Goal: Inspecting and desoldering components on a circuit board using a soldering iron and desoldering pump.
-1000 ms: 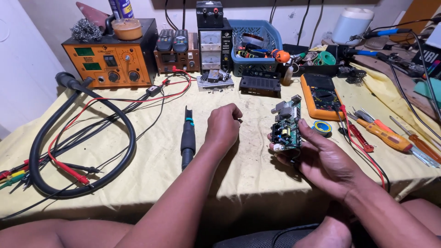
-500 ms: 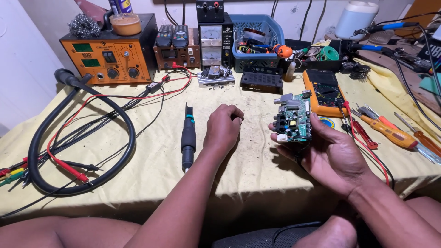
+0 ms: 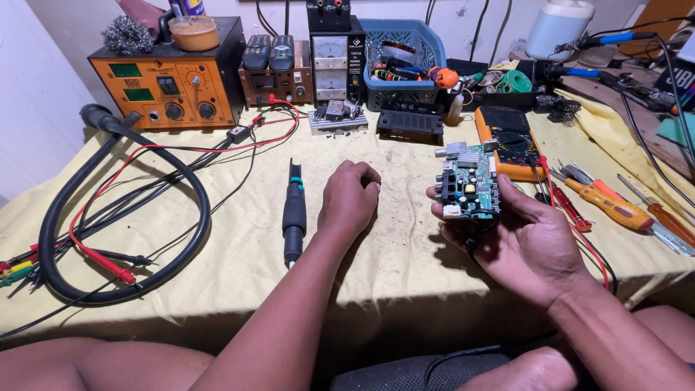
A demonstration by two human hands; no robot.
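Green circuit board sits in the right hand, lifted off the table and tilted up toward the camera, apparently so its components can be looked over. The fingers are clamped on the board: fingertips curl around its left edge and the thumb presses its right edge, so the populated face stays uncovered. Just behind those fingers lies an orange multimeter, and to their right, near the wrist side, screwdrivers lie within easy reach.

The left hand rests on the yellow cloth with its fingers curled together in a loose fist, gripping nothing, seemingly idle while the other hand holds the board. Just left of these knuckles lies a black soldering handle, not touched, its thick hose looping away across the table. Well beyond the fingertips, at the table's back edge, stand an orange station, a meter box and a blue basket.
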